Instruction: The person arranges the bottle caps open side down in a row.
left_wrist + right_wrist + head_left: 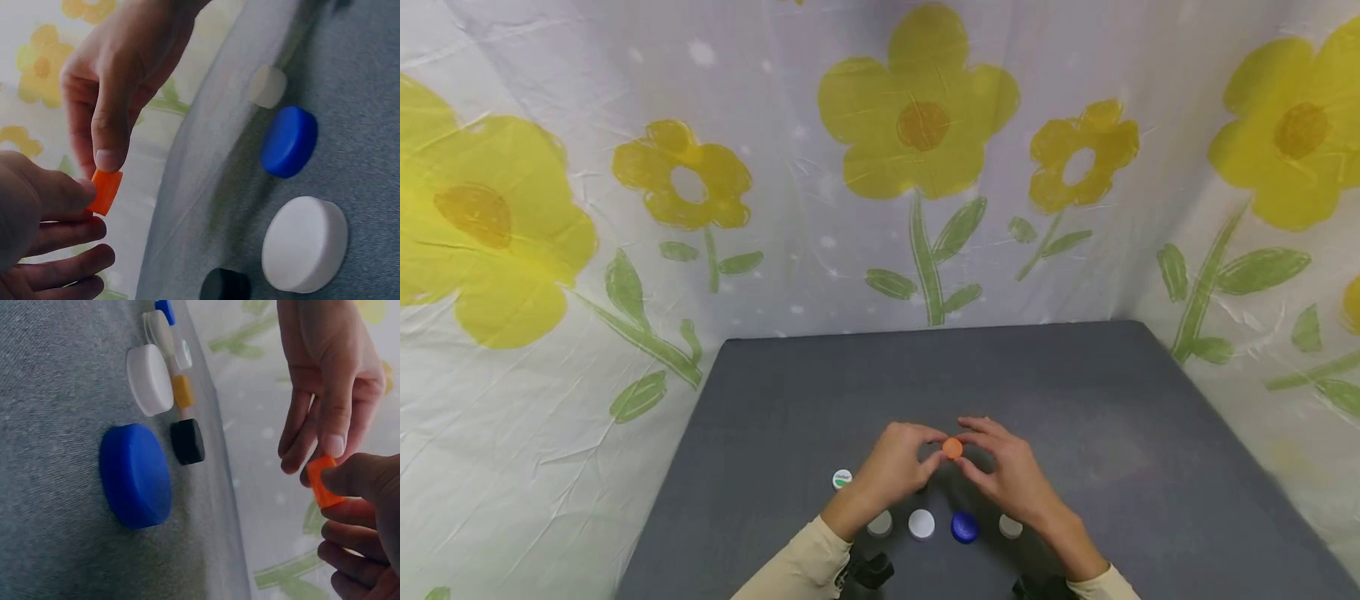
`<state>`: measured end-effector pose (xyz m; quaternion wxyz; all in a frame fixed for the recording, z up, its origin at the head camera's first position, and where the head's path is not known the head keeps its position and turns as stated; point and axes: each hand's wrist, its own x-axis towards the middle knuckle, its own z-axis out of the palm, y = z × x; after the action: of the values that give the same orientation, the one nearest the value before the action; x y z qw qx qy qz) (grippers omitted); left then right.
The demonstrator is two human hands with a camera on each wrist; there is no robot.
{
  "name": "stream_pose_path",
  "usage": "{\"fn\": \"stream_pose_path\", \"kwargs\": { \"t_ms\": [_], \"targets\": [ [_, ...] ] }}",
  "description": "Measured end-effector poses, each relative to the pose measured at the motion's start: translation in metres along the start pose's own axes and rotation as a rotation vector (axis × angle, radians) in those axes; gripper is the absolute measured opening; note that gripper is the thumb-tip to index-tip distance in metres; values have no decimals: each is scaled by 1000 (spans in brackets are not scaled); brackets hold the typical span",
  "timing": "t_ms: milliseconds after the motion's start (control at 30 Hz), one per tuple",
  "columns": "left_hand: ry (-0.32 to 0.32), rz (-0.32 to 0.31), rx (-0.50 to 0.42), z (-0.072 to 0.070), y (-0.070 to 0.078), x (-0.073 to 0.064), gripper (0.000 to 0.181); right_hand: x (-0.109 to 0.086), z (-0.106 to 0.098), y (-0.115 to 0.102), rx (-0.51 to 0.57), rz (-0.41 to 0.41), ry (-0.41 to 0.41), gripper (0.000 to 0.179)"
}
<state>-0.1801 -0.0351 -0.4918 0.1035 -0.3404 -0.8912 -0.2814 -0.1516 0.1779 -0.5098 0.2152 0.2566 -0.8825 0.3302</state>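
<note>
An orange bottle cap [952, 448] is held up over the dark table between both hands. My left hand [897, 462] pinches it from the left with thumb and index finger. From the right, my right hand [1009, 468] pinches the opposite edge the same way. In the left wrist view the orange cap [106, 190] shows side-on, thumbs on the near face. Below the hands, a white cap [921, 524] and a blue cap [965, 527] lie on the table. A black cap [187, 442] lies beyond them in the right wrist view.
A white cap with green print [842, 478] lies left of my left hand. Two greyish caps [880, 523] flank the row, each near a forearm. A yellow-orange cap [182, 391] and another blue cap [165, 311] show in the right wrist view. Flowered curtains [805, 250] surround the table [820, 375].
</note>
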Motion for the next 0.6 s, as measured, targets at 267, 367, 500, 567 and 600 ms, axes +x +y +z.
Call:
{"fn": "stream_pose_path", "kwargs": {
  "t_ms": [267, 367, 500, 567, 600],
  "targets": [
    [-114, -7, 178, 19, 0, 0, 21, -8, 7, 8, -39, 84, -93, 25],
    [-155, 14, 266, 29, -1, -1, 16, -12, 11, 12, -64, 98, -124, 24],
    [-170, 47, 362, 38, -2, -2, 6, -16, 18, 15, -89, 111, -163, 24],
    [-168, 55, 385, 41, -2, -2, 4, -17, 20, 16, -99, 118, -179, 23],
    [-169, 58, 395, 43, -1, -2, 5, -18, 21, 16, -99, 127, -186, 23]
  ]
}}
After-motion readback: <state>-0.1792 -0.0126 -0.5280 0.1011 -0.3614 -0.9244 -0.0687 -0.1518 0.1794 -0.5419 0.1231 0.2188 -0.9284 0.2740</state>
